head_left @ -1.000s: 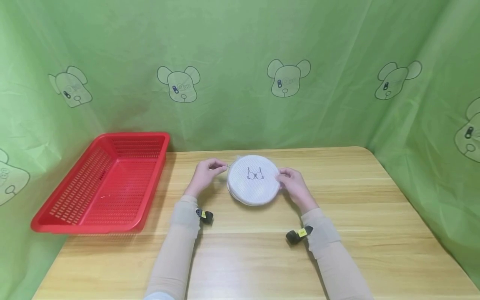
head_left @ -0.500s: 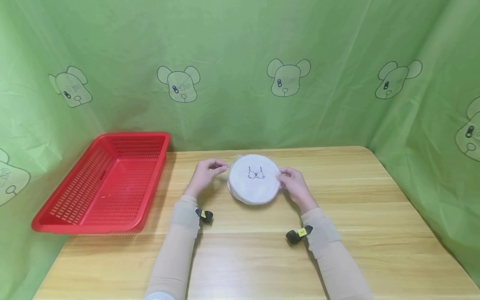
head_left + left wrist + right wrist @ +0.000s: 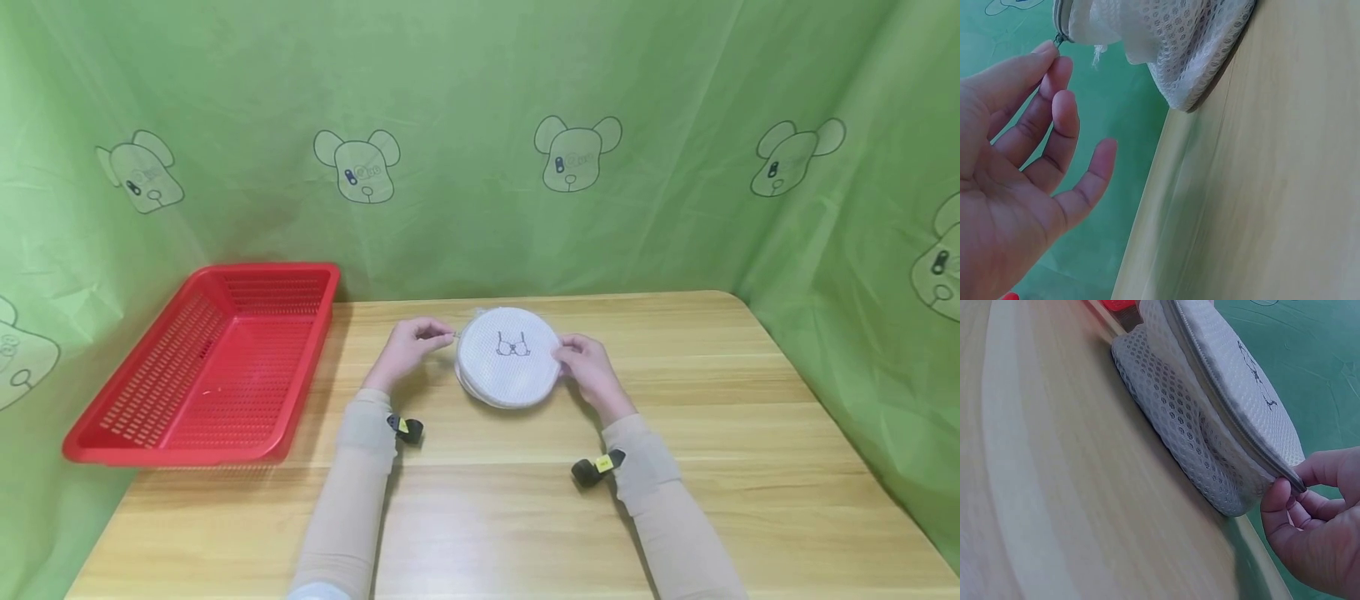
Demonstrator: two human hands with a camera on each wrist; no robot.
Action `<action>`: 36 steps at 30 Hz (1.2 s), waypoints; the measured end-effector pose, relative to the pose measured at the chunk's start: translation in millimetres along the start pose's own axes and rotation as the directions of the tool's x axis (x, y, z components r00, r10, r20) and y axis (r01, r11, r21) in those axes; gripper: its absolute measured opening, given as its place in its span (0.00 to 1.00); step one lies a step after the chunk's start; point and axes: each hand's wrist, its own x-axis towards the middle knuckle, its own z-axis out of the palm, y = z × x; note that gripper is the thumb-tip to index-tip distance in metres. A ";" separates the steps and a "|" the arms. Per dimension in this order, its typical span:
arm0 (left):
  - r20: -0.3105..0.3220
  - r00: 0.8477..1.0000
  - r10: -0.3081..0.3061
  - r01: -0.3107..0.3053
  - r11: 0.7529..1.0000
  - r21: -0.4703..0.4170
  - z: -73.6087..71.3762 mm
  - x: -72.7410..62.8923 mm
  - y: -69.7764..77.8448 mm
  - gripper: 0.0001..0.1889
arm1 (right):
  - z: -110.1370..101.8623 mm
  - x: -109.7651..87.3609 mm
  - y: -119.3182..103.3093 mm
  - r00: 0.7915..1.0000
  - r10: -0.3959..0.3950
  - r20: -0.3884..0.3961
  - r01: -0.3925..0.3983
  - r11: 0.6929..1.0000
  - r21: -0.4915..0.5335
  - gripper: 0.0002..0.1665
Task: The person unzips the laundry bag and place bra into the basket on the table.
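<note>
A round white mesh laundry bag (image 3: pixel 510 375) with a bra drawn on its lid stands on the wooden table. Its grey zipper (image 3: pixel 1210 375) runs round the upper rim, closed along the stretch seen in the right wrist view. My left hand (image 3: pixel 412 346) pinches the small metal zipper pull (image 3: pixel 1059 40) between thumb and index finger at the bag's left side; the other fingers are loosely spread. On the opposite side my right hand (image 3: pixel 588 367) pinches the rim by the zipper's end, thumb on one face and fingers on the other. The mesh side wall (image 3: pixel 1172 412) sags in folds below.
A red plastic basket (image 3: pixel 300 400) with slotted walls stands at the table's left. Green curtains (image 3: pixel 465 233) with printed bear heads hang behind and at both sides. The wooden table (image 3: pixel 495 517) extends in front of the bag.
The bag's lid has tilted slightly and shifted a little up and right. Both hands keep their grip almost in place; the left wrist has moved slightly left.
</note>
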 end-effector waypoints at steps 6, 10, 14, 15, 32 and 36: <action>0.031 0.999 -0.010 0.010 1.000 0.000 -2.0 0.0 -1.2 0.10 | -0.2 1.5 2.0 1.000 -0.001 0.004 0.001 1.000 0.007 0.22; 0.039 0.999 -0.012 0.012 1.000 0.000 -2.9 -0.3 -1.2 0.10 | -0.8 -0.5 2.2 0.999 -0.032 0.007 0.032 0.999 0.036 0.20; 0.044 0.999 -0.012 0.012 1.000 -0.003 -3.6 -0.2 -1.4 0.10 | -0.8 -2.7 1.3 0.998 -0.067 0.020 0.065 0.994 0.083 0.18; 0.047 0.999 -0.012 0.012 1.000 -0.005 -3.8 0.0 -1.6 0.10 | -0.6 -2.4 1.3 0.998 -0.059 0.016 0.057 0.995 0.078 0.18; 0.097 0.995 -0.007 0.010 0.999 -0.032 -5.4 0.8 -6.0 0.10 | -0.8 1.7 1.5 1.000 0.017 -0.012 -0.017 1.000 0.016 0.22; 0.113 0.994 -0.006 0.010 0.999 -0.038 -5.9 0.9 -6.7 0.12 | -1.4 2.5 2.2 1.000 0.018 -0.012 -0.018 1.000 0.013 0.21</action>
